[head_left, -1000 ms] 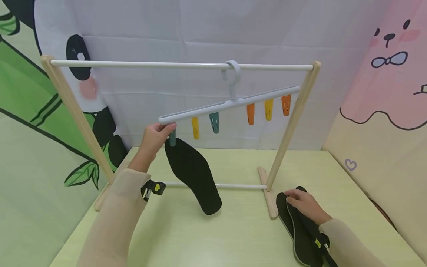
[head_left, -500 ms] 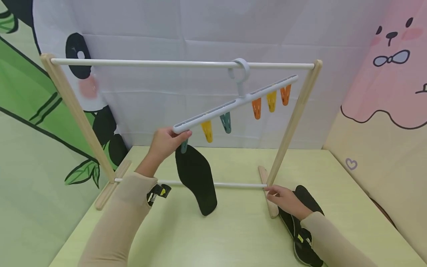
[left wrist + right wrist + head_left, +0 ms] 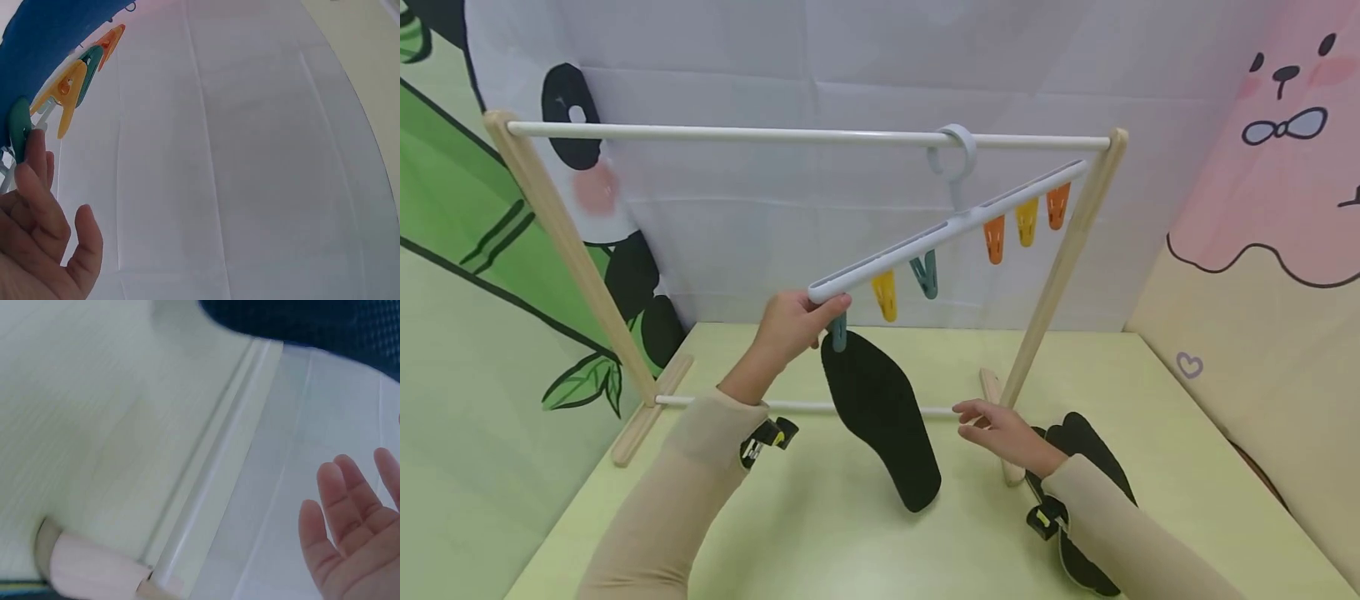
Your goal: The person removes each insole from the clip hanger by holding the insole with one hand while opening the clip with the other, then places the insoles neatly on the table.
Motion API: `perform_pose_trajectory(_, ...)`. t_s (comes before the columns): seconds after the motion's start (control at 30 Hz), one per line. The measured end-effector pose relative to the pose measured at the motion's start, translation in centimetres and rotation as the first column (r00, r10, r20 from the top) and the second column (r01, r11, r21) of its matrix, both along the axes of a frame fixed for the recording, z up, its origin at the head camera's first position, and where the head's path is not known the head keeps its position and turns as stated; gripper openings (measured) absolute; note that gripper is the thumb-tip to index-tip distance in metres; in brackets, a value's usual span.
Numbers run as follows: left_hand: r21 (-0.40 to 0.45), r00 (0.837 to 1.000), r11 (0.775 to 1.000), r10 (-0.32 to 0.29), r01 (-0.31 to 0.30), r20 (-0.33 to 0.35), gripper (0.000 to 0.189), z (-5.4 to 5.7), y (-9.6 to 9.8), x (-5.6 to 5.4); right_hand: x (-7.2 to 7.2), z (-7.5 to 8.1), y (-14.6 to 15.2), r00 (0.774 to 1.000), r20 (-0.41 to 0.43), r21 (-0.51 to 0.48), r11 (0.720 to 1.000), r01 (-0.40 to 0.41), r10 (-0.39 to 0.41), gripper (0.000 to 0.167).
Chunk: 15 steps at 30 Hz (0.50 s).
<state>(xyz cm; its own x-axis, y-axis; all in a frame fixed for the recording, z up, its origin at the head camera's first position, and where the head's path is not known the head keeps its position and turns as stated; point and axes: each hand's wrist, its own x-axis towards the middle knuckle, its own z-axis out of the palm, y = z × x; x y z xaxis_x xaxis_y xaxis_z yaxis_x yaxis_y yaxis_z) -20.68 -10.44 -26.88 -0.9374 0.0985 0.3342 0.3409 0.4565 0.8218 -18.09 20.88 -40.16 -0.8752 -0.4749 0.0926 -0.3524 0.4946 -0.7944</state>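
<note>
In the head view my left hand (image 3: 786, 329) pinches the top of a teal clothespin (image 3: 839, 335) under the low left end of a white clip hanger (image 3: 898, 252). A black insole (image 3: 880, 417) dangles from that clothespin by one end, tilted down to the right. In the left wrist view the fingertips meet the green clothespin (image 3: 19, 128), beside the blue-looking insole (image 3: 50, 44). My right hand (image 3: 1003, 435) is raised to the right of the insole, fingers loosely bent and nothing in them. The right wrist view shows its spread fingers (image 3: 353, 512) below the insole's edge.
The hanger's hook (image 3: 958, 150) loops over the top rod (image 3: 737, 133) of a wooden rack with slanted posts (image 3: 1067, 258). Yellow, teal and orange clothespins (image 3: 994, 240) line the hanger. More black insoles (image 3: 1090, 450) lie on the table (image 3: 820, 542) at right, partly behind my right forearm.
My left hand has drawn the hanger's left end right and down, tilting it more steeply, the insole moving along. My right hand has left the insoles on the table and come left.
</note>
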Motion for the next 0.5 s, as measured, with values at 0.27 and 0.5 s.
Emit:
perform_pose_trajectory(0.27,0.069,0.996,0.995,-0.069,0.066,0.048,0.030,-0.6,0.4,-0.2,-0.3,0.1,-2.9,0.998,0.020,-0.002,0.999,-0.052,0.052,0.039)
perform_pose_trajectory(0.5,0.043,0.992,0.995,-0.091,0.088,0.082,0.031,-0.6,0.7,-0.3,-0.4,-0.1,-3.8,0.999,0.010,-0.034,0.999,-0.041,0.041,0.024)
